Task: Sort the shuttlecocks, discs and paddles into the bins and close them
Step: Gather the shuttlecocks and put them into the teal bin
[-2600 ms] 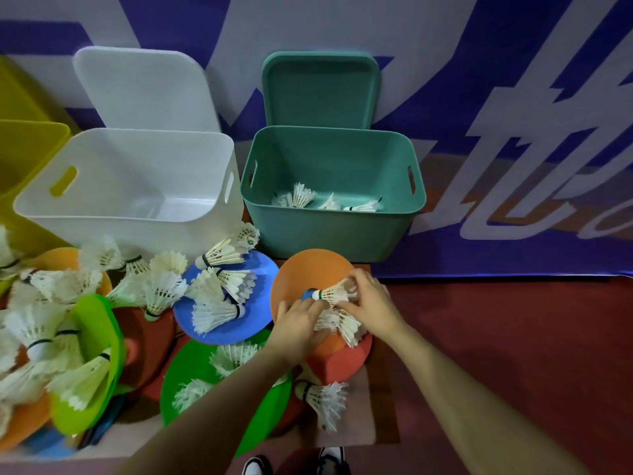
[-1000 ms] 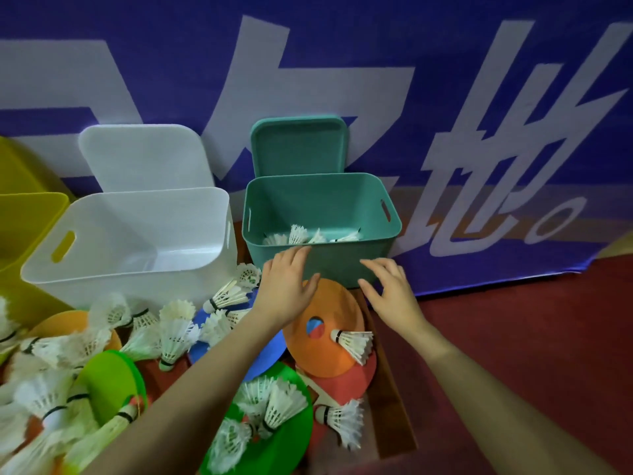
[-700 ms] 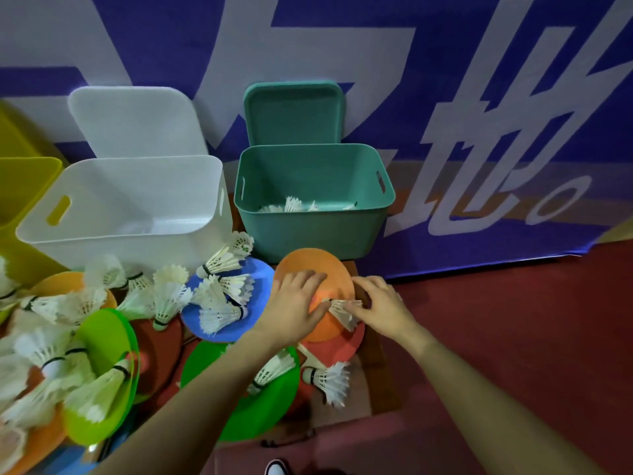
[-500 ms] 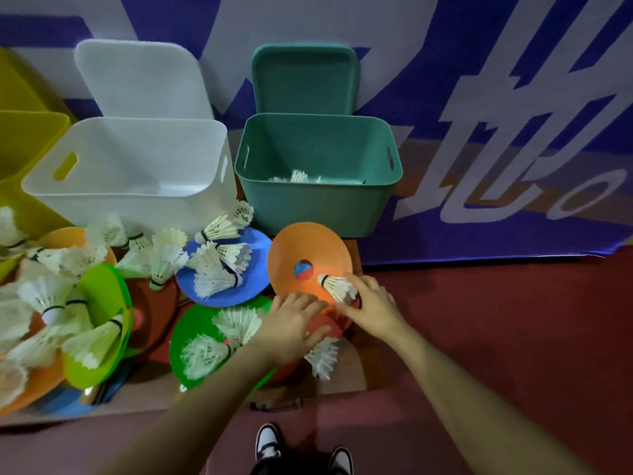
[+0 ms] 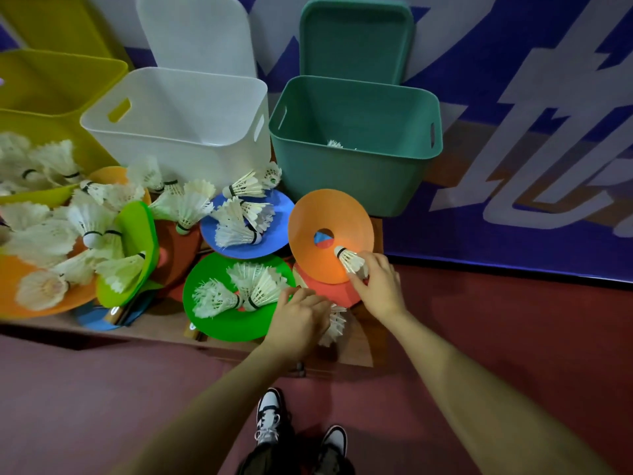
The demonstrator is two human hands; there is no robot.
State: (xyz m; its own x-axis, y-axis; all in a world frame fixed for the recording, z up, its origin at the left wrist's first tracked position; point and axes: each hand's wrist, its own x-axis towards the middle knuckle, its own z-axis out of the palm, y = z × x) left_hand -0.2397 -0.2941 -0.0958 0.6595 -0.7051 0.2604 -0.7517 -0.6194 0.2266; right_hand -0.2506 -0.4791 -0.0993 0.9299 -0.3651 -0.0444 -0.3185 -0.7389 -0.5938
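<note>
Teal bin (image 5: 356,173) holds few shuttlecocks, lids off, most of the pile unsorted; right hand (image 5: 378,286) pinches a shuttlecock (image 5: 349,259) on the orange disc (image 5: 329,234), left hand (image 5: 298,323) grip unclear.

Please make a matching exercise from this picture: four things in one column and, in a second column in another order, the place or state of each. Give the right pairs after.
Things
1. teal bin
2. white bin
3. orange disc
4. right hand

Places or states
A. has a round hole in the middle
B. stands between the yellow and teal bins
C. pinches a shuttlecock
D. a few shuttlecocks inside

Pairs: 1-D, 2-B, 3-A, 4-C
</note>
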